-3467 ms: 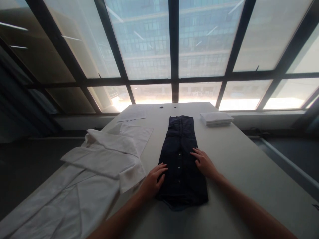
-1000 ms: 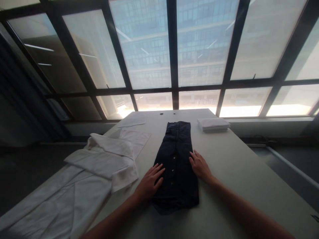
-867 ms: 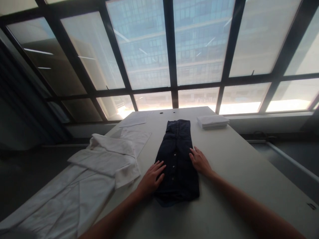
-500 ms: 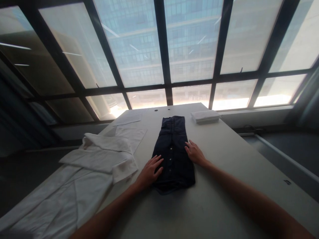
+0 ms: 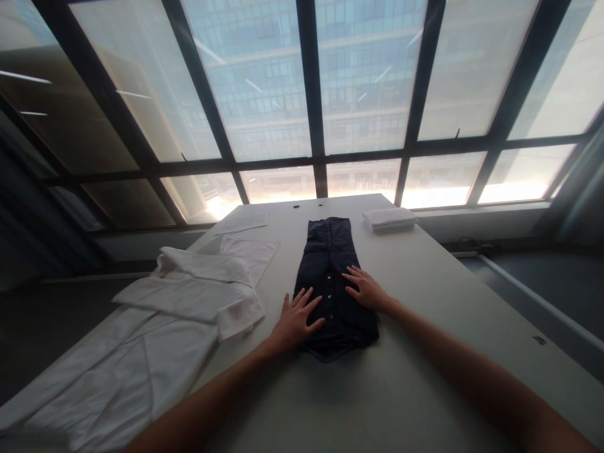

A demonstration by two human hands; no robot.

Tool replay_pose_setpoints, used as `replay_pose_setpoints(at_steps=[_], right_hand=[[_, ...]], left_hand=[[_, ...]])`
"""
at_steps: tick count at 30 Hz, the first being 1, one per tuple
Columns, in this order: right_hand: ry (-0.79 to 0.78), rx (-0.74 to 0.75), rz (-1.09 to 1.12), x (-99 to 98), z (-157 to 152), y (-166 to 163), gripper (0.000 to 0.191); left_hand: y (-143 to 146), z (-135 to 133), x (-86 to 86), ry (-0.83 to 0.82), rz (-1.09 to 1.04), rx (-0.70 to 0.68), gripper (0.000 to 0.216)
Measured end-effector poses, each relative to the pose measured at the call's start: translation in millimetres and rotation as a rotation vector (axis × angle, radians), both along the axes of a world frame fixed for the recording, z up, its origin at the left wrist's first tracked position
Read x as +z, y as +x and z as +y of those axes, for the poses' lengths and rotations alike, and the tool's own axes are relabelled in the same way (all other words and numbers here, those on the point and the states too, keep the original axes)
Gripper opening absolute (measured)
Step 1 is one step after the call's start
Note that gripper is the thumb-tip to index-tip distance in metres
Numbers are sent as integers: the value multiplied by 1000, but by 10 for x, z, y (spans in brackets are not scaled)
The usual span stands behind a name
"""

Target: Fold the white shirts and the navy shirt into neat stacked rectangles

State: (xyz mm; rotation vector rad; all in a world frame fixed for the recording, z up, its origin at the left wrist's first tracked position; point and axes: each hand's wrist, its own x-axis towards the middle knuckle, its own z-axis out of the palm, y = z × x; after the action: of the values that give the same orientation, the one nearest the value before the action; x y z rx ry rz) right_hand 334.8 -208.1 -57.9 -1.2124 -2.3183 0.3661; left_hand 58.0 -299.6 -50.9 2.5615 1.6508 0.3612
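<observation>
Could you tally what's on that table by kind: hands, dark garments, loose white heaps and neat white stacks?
Left hand and right hand: 2
Dark garment: 1
Loose white heap: 1
Neat white stack: 1
Total: 5

Interior dim, strongly backlit. Daylight enters through tall dark-framed glass windows [image 5: 264,82]; lower panes blown out to warm near-white along the bottom. Thin white streak reflections [image 5: 23,77] on the glass, haze over the panes. Flat white tabletop [image 5: 434,314] lighter at the window end, grey toward the camera. Folded dark navy cloth garment [image 5: 330,251] underexposed, fold detail faint, soft shadow at its near edge. Bare left hand [image 5: 298,321] and bare right hand [image 5: 367,290] readable, forearms darker. Dark blue fabric curtain [image 5: 33,207] sunk in gloom. Wide-angle stretch, outer edges smeared, mild softness overall.
</observation>
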Motion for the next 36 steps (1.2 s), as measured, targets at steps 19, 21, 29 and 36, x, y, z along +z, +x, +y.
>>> replay_pose_setpoints(at_steps=[19, 21, 29, 36], right_hand=[[44, -81, -112, -6, 532, 96, 46], [79, -98, -91, 46, 479, 108, 45], [122, -102, -58, 244, -84, -171, 38], [46, -194, -157, 206, -86, -381, 43]], left_hand=[[219, 511, 45, -15, 2, 19, 70], [210, 510, 23, -21, 15, 11, 74], [273, 413, 74, 126, 14, 36, 52], [244, 376, 287, 152, -57, 73, 58]])
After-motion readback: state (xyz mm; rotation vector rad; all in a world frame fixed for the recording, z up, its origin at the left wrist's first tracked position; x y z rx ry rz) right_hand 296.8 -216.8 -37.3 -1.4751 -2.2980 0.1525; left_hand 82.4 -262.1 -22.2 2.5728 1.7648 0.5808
